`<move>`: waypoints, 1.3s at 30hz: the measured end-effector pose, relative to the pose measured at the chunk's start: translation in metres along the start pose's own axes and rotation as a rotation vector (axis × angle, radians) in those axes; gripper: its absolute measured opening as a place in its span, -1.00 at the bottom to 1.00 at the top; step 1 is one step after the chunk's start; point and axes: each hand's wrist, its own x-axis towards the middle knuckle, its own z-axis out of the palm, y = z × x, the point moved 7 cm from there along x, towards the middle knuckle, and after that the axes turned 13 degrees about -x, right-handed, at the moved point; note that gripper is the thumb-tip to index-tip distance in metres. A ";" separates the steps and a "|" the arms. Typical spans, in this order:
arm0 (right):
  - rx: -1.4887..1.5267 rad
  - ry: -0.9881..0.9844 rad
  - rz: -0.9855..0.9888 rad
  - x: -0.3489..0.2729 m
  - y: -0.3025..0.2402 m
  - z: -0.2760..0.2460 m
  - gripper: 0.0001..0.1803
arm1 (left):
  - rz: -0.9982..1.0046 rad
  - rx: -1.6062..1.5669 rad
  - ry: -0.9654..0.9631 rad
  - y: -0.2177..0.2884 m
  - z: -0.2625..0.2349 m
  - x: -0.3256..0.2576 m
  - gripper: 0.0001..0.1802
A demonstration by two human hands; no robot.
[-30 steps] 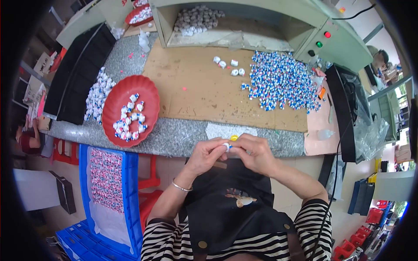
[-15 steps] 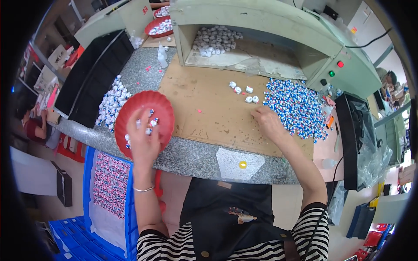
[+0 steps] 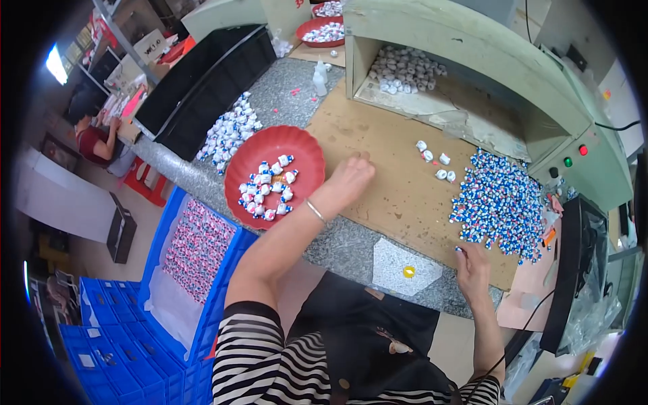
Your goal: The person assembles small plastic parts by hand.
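Note:
My left hand (image 3: pixel 352 177) is over the brown cardboard sheet (image 3: pixel 398 192), its fingers closed at the tips; what they hold, if anything, is hidden. Near the front edge, my right hand (image 3: pixel 474 268) pinches a small blue piece (image 3: pixel 459 249). To the left, a red scalloped dish (image 3: pixel 312 145) holds several small white-and-blue figures (image 3: pixel 264 179). A heap of tiny blue pieces (image 3: pixel 499 199) spreads beyond my right hand. Between the hands and the cabinet, several loose white pieces (image 3: pixel 444 158) sit on the cardboard.
A pile of white-and-blue figures (image 3: pixel 229 131) lies beside a black bin (image 3: pixel 202 88). The pale green cabinet (image 3: pixel 466 40) holds more white pieces (image 3: pixel 405 69). A blue crate (image 3: pixel 158 253) of pink-and-blue pieces stands lower left. Another black bin (image 3: pixel 574 270) borders the right side.
The view has shifted. My left hand has left the red dish and moved right onto the cardboard. My right hand has come back from the white pieces toward the front edge, pinching a blue piece.

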 end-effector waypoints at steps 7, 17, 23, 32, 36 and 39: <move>-0.216 0.003 0.019 -0.014 0.009 0.000 -0.85 | -0.347 0.225 0.163 -0.108 -0.065 0.037 -0.88; -0.264 -0.065 -0.034 -0.012 0.002 0.005 -0.95 | 0.001 -0.366 0.012 0.053 0.051 0.102 -0.79; -0.331 -0.055 -0.034 -0.017 0.010 0.007 -0.96 | -0.002 -0.405 0.043 0.069 0.064 0.107 -0.82; -0.323 -0.055 -0.068 -0.022 0.029 -0.001 -0.93 | -0.415 -1.915 0.037 0.103 0.015 -0.059 -0.71; -0.380 -0.121 -0.083 -0.020 0.021 0.003 -0.93 | -0.547 -2.028 0.075 0.104 0.009 -0.119 -0.70; -0.213 -0.090 -0.110 -0.007 -0.014 0.003 -0.91 | -0.616 -2.074 0.229 0.091 -0.005 -0.150 -0.66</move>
